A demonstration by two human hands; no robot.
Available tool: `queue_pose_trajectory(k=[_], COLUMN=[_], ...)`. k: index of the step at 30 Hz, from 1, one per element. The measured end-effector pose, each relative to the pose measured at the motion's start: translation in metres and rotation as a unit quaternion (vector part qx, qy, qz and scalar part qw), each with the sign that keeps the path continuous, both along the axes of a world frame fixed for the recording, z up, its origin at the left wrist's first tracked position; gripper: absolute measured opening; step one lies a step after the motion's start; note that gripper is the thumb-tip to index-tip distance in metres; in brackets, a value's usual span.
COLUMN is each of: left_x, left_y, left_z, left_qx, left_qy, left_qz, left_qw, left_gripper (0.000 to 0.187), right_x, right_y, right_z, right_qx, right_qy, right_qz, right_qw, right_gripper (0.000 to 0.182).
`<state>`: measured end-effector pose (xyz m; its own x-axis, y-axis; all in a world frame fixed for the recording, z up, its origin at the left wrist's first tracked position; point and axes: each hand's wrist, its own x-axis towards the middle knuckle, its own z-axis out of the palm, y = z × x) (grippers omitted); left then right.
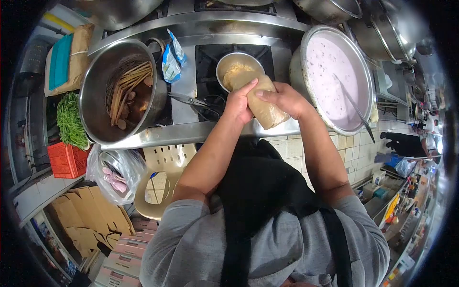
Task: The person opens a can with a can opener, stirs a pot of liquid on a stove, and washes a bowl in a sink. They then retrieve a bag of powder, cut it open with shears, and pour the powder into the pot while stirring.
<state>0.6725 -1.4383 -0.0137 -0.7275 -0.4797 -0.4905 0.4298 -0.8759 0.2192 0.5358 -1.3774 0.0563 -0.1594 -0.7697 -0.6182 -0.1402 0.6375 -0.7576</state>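
Observation:
Both my hands grip a tan plastic bag (269, 113), tilted with its upper end over a small metal bowl (221, 67). Pale yellowish crumbly stuff (237, 71) lies in the bowl, partly hidden by the bag. My left hand (240, 103) is wrapped around the bag's left side, thumb on top. My right hand (287, 99) holds its right side, thumb pressed onto the plastic. The bowl stands on a black stove grate (205, 53). Scissors (196, 101) lie on the stove just left of my left forearm. A blue and white packet (172, 60) stands behind them.
A large pot (88, 95) with brown stalks stands left; a pot (306, 76) of pale purple liquid with a ladle (354, 107) stands right. Leafy greens (71, 122), a red crate (67, 160) and a beige chair (148, 205) are at lower left. Another person (406, 143) is far right.

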Motion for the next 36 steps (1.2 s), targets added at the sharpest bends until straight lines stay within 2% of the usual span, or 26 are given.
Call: queue_pose_trajectory(k=[5,7,13,17,20,26,28,29,36], left_x=[-0.002,-0.002,-0.003,-0.002,-0.003,0.003,0.004,0.005,0.01], left_y=[0.001,0.0,0.003,0.004,0.003,0.011,0.013,0.014,0.013], left_z=[0.003,0.007,0.004,0.013,0.013,-0.003,-0.012,-0.015,-0.013], left_qx=[0.022,0.035,0.023,-0.027,-0.055,-0.134,-0.161,-0.187,-0.291], left_qy=[0.028,0.047,0.053,0.056,0.069,0.048,0.045,0.035,0.003], left_qz=[0.019,0.017,0.001,0.002,0.003,-0.009,-0.019,-0.025,-0.043], left_qw=[0.999,0.998,0.998,0.998,0.996,0.99,0.986,0.981,0.956], left_gripper=[0.05,0.049,0.044,0.045,0.045,0.05,0.052,0.053,0.057], right_x=[0.003,0.005,0.013,0.013,0.011,0.014,0.018,0.02,0.025], right_y=[-0.001,0.001,0.01,0.014,0.017,0.042,0.052,0.054,0.069], right_z=[0.006,0.011,0.026,0.032,0.029,-0.001,-0.015,-0.017,-0.03], right_qx=[-0.007,-0.018,-0.035,-0.053,-0.063,-0.091,-0.139,-0.127,-0.15], right_qy=[0.007,0.076,0.053,0.05,0.089,0.031,-0.011,-0.036,-0.035], right_qz=[0.003,0.034,0.025,0.018,0.025,0.032,0.024,0.013,0.002], right_qw=[1.0,0.996,0.998,0.997,0.994,0.995,0.99,0.991,0.988], right_gripper=[0.053,0.052,0.052,0.052,0.052,0.06,0.066,0.068,0.071])
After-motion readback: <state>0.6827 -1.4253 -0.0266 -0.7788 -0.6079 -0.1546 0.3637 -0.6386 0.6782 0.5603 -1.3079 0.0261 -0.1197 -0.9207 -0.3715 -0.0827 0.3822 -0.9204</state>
